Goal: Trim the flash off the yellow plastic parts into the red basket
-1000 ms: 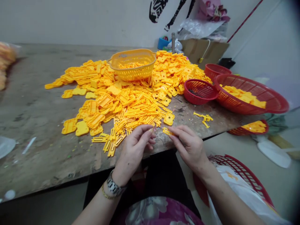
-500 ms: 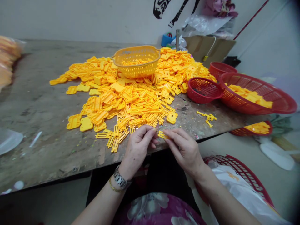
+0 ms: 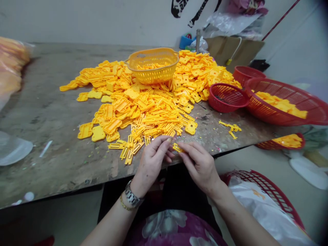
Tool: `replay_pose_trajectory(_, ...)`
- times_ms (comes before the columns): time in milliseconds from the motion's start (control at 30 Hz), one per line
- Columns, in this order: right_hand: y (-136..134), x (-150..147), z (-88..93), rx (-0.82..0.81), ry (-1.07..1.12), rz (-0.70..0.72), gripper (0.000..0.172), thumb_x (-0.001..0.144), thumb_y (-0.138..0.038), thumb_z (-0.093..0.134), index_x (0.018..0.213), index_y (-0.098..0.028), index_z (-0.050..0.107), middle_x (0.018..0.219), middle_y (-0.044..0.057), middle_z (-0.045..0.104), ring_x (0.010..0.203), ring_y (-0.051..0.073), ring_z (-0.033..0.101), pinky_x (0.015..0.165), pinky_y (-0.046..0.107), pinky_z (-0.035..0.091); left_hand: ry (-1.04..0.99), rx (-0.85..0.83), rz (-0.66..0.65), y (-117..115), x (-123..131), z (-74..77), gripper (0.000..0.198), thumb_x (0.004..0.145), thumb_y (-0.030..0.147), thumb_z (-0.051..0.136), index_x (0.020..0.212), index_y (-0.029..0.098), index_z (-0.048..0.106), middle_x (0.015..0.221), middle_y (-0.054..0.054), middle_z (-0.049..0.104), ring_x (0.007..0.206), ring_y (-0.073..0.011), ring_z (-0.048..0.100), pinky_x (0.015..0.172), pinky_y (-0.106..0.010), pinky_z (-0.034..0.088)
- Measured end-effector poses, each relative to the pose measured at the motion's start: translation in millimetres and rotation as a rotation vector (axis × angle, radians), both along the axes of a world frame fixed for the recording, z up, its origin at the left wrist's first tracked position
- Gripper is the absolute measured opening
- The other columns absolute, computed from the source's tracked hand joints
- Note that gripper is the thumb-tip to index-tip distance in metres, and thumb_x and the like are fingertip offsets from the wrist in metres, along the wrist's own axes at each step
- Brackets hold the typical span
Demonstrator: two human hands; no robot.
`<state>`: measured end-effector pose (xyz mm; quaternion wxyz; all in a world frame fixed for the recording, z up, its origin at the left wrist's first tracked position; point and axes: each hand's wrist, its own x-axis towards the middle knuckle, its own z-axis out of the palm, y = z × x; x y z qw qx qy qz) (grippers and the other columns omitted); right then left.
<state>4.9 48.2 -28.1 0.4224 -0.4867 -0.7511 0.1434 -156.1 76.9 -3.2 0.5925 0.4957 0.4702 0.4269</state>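
Just over the table's front edge, my right hand (image 3: 201, 164) pinches a small yellow plastic piece (image 3: 177, 147) with slots between thumb and fingers. My left hand (image 3: 155, 159), wearing a watch, is beside it with thumb and forefinger pressed together. Whatever sits in that left pinch is too small to make out. Behind the hands lies a heap of slim slotted yellow strips (image 3: 159, 118), some loose ones reaching the left hand's side. Wider yellow plates with rounded corners (image 3: 98, 133) lie to the left of the strips.
A yellow basket (image 3: 156, 73) rests on the heap. On the right stand a small red basket (image 3: 227, 106) with dark bits and a large red basket (image 3: 276, 118) with yellow parts. Yellow scraps (image 3: 232, 128) lie near the table (image 3: 61, 164) edge. A red crate (image 3: 279, 194) sits below.
The view has turned a little, so the table and its things appear farther right. The right hand's fingers are slightly closer to the left hand, with the yellow piece still held.
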Motion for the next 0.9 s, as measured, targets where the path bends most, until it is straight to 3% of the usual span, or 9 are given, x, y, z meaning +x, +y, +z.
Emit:
replay_pose_trajectory(100,1,-1,-0.1,-0.005,0.036,-0.001,0.031,0.089,-0.012,0.052,0.119,-0.019,0.059,0.108,0.008,0.064,0.101,0.016,0.06,0.09,0.03,0.05,0.03,0.034,0.034,-3,-8,-0.2,0.03,0.088,0.04,0.051,0.106,0.018,0.061,0.082,-0.003,0.065,0.067,-0.0128,0.062,0.058,-0.024,0.052)
replay_pose_trajectory(200,1,-1,-1.3,-0.013,0.066,-0.015,0.031,0.088,-0.013,0.054,0.118,-0.02,0.06,0.108,0.007,0.065,0.101,0.016,0.061,0.09,0.03,0.05,0.183,0.141,0.078,-6,-22,0.9,0.029,0.089,0.038,0.051,0.108,0.02,0.061,0.086,-0.003,0.066,0.069,-0.014,0.063,0.061,-0.025,0.051)
replay_pose_trajectory(367,1,0,-5.4,0.01,0.085,-0.023,0.031,0.086,-0.014,0.057,0.116,-0.021,0.061,0.107,0.007,0.066,0.099,0.018,0.062,0.088,0.032,0.051,0.752,0.54,0.197,0,-64,9.5,0.024,0.09,0.03,0.049,0.108,0.019,0.06,0.105,-0.008,0.064,0.101,-0.0207,0.059,0.09,-0.035,0.046)
replay_pose_trajectory(467,2,0,-6.4,0.018,0.078,-0.021,0.03,0.086,-0.015,0.057,0.115,-0.021,0.062,0.106,0.008,0.066,0.098,0.019,0.063,0.086,0.033,0.052,1.111,0.679,0.266,12,-94,13.5,0.028,0.091,0.03,0.046,0.115,0.019,0.056,0.111,-0.011,0.06,0.109,-0.0251,0.053,0.096,-0.042,0.042)
replay_pose_trajectory(667,3,-4,-4.8,0.032,0.064,-0.006,0.03,0.086,-0.013,0.058,0.115,-0.021,0.062,0.106,0.007,0.066,0.099,0.018,0.063,0.086,0.031,0.052,1.59,0.619,0.288,40,-133,14.8,0.04,0.088,0.037,0.046,0.117,0.009,0.054,0.112,-0.019,0.056,0.109,-0.0338,0.048,0.091,-0.048,0.042)
replay_pose_trajectory(900,3,-6,-5.4,0.038,0.073,0.004,0.032,0.085,-0.013,0.058,0.116,-0.022,0.061,0.108,0.006,0.066,0.099,0.018,0.062,0.088,0.031,0.052,1.685,0.509,0.258,59,-143,13.5,0.035,0.086,0.043,0.049,0.094,0.012,0.061,0.102,-0.017,0.057,0.099,-0.0326,0.05,0.086,-0.044,0.044)
